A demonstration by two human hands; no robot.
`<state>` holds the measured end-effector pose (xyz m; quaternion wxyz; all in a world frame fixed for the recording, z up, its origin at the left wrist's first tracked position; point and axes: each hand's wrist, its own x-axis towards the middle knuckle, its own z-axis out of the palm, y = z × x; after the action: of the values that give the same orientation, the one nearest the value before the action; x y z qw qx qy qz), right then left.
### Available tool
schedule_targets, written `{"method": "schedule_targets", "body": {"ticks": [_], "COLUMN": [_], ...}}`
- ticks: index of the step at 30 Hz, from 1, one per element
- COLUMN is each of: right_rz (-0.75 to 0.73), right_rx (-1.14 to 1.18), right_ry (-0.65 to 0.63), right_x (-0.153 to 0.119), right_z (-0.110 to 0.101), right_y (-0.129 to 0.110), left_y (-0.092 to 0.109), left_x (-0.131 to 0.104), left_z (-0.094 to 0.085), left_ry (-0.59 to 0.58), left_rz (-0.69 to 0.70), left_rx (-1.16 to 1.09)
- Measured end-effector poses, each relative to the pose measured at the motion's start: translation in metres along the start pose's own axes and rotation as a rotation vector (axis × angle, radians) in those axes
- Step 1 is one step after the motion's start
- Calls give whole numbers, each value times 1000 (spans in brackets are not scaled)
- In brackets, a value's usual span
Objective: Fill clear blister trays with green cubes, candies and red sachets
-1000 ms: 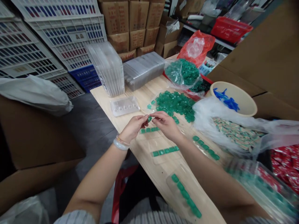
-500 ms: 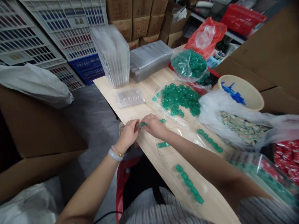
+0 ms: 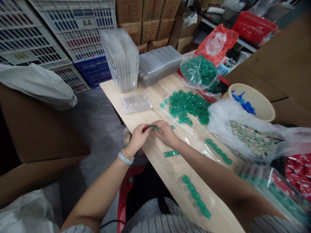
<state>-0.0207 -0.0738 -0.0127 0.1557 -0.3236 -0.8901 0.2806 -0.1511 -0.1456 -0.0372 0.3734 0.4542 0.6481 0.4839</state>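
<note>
Left hand (image 3: pixel 140 137) and right hand (image 3: pixel 167 134): grip of each pinched on a small translucent green plastic piece (image 3: pixel 155 128) between them, above pale wooden surface (image 3: pixel 110 89). Two five-piece green rows (image 3: pixel 195 194) look complete; loose translucent green heap (image 3: pixel 189 104) suggests plenty left.

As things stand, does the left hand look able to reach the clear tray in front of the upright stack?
Probably yes: the clear tray lies near the left hand, with nothing seen between them. The hand is, however, busy at a small green piece.
</note>
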Motion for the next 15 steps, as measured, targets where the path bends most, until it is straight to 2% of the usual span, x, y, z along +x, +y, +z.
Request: {"method": "schedule_targets", "body": {"ticks": [3, 5, 8, 12, 15], "right_rz": [116, 201, 237, 186, 19], "right_rx": [198, 354, 509, 480, 310], "right_ry": [-41, -120, -212, -151, -32], "right_x": [4, 7, 12, 13, 12], "right_z": [-4, -7, -13, -17, -18], "right_y": [2, 7, 13, 12, 6], "left_y": [1, 0, 0, 4, 12], "left_x": [7, 8, 6, 7, 11], "left_z": [5, 5, 2, -1, -1], "left_ry": [-50, -76, -140, -216, -176], "left_rz": [-67, -103, -188, -304, -418], "left_rx": [-180, -251, -329, -479, -643]}}
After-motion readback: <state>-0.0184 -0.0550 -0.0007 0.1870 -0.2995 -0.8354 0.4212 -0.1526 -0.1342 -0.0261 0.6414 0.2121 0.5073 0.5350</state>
